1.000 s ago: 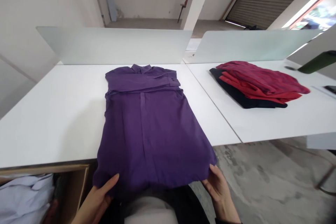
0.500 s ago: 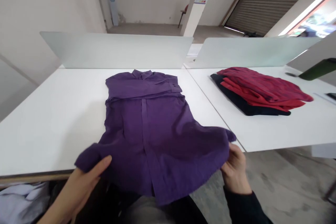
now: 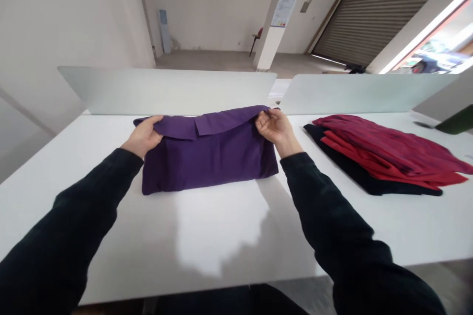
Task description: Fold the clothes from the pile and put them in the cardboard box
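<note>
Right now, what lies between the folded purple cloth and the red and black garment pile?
In the head view: white tabletop, partly hidden by the right wrist and dark sleeve.

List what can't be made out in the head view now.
In the head view:
Purple shirt: inner layers, hidden by its outer layer.
Black cloth: most of its top, covered by red clothes.
Green object: cut off by the right edge.
Notice: wording, too small and blurred.

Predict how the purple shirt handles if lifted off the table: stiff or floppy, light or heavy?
Probably floppy: the purple shirt droops between the left hand and right hand. Likely light for its size, since the cloth looks thin. It may unfold if only one layer is gripped, as the turned-down flap looks loose.
</note>
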Demonstrator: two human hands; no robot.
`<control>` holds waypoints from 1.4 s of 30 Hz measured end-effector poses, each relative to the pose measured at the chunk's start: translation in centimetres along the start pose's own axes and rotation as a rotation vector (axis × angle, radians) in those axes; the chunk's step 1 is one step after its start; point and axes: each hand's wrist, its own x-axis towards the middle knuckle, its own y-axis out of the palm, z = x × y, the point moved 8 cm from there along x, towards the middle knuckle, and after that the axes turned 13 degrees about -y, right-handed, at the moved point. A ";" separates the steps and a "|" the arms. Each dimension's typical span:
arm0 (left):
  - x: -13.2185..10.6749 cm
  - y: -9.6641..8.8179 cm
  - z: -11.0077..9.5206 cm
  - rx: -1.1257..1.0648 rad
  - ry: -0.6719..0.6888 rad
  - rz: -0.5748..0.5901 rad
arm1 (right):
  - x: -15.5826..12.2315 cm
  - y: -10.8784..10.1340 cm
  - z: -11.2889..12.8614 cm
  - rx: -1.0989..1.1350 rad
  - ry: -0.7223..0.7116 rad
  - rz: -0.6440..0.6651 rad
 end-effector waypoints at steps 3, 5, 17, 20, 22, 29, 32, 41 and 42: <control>4.4 1.0 -0.7 -0.018 -0.022 -0.039 | 3.2 1.6 -2.7 0.023 0.085 0.038; 6.6 1.2 -0.5 0.001 -0.045 -0.050 | 4.5 2.1 -4.7 -0.019 0.115 0.066; -0.6 -9.4 0.3 0.711 0.228 -0.200 | -1.9 -7.8 -3.3 -0.558 -0.010 0.113; -2.9 -13.9 1.9 0.902 0.190 -0.320 | -4.0 -11.0 -2.4 -0.866 -0.095 0.106; -3.9 -15.3 3.3 1.079 0.178 -0.372 | -5.2 -12.0 -2.4 -1.101 -0.158 0.124; -6.0 -13.7 5.4 1.284 0.412 -0.428 | -7.4 -11.5 -2.9 -1.408 -0.217 0.250; -6.4 -13.5 5.5 1.249 0.440 -0.437 | -7.8 -11.3 -3.0 -1.388 -0.194 0.282; -5.5 -13.7 6.0 1.260 0.436 -0.474 | -8.1 -11.0 -3.8 -1.264 -0.134 0.365; -5.5 -13.7 6.1 1.249 0.440 -0.477 | -8.2 -11.0 -3.7 -1.245 -0.141 0.355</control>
